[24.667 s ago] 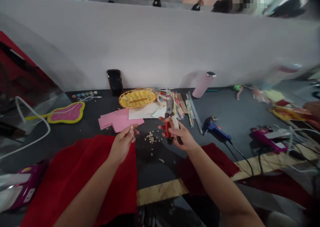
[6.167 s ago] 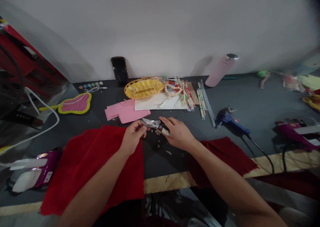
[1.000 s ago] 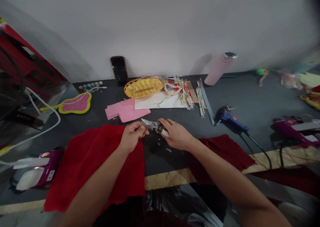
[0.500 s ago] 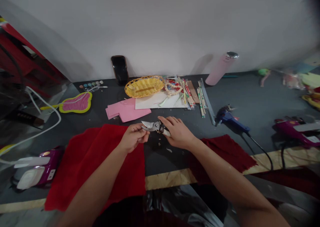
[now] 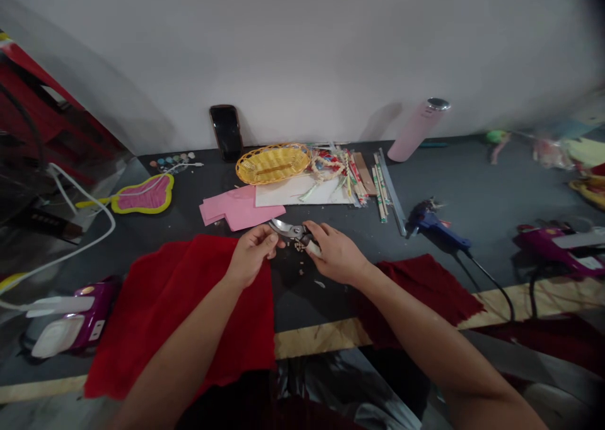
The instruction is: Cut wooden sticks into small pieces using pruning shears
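Our left hand (image 5: pixel 253 255) pinching pruning shears (image 5: pixel 287 229), right hand (image 5: pixel 335 253) fingers curled round grip; pink paper (image 5: pixel 241 209) edge just beyond shears.

Hands we count: two, one left hand (image 5: pixel 253 256), one right hand (image 5: pixel 336 253)
Tools we count in them: one pair of pruning shears (image 5: pixel 289 231)
Red cloths we count: two (image 5: pixel 179 316)
Yellow baskets: one (image 5: pixel 273 164)
Phones: one (image 5: pixel 227 133)
Pink bottles: one (image 5: pixel 416 130)
Blue glue guns: one (image 5: pixel 432 225)
Purple appliances: two (image 5: pixel 78 319)
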### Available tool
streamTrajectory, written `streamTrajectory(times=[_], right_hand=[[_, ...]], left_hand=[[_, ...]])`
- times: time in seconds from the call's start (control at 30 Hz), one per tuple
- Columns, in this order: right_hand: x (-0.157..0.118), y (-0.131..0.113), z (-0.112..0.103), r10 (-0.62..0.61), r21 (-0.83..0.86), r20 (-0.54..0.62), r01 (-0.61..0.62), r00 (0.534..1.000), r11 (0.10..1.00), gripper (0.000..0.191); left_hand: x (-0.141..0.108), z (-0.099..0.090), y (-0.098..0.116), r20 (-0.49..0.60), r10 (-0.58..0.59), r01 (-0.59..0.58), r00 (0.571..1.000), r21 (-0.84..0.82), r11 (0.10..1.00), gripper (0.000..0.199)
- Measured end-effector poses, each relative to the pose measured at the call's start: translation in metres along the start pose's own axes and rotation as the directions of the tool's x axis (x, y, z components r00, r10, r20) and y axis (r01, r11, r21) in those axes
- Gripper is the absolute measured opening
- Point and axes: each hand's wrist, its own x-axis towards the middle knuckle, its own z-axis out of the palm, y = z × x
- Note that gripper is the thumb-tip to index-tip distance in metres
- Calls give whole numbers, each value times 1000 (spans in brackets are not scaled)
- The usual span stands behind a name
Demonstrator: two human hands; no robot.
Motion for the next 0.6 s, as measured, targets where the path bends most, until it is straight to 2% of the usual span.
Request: streamTrajectory(times=[0.13,0.27,0.37,0.6], right_hand=[[1,1,-1,-12,-68,-50,8,999,998,60],[2,1,-2,-45,-95,-34,42,998,995,66],[2,1,-2,-59,-99,-20,57,998,994,66],[1,-1,1,-33,-75,8,34,999,997,60]], left_hand=[[0,-2,-2,-30,22,-20,999,75,997,17],[0,-5,-4,17,-24,23,1000,67,997,18],[0,-5,-4,40,-50,47,998,57,997,18],[-1,-3,-2,21,-51,50,998,42,998,22]])
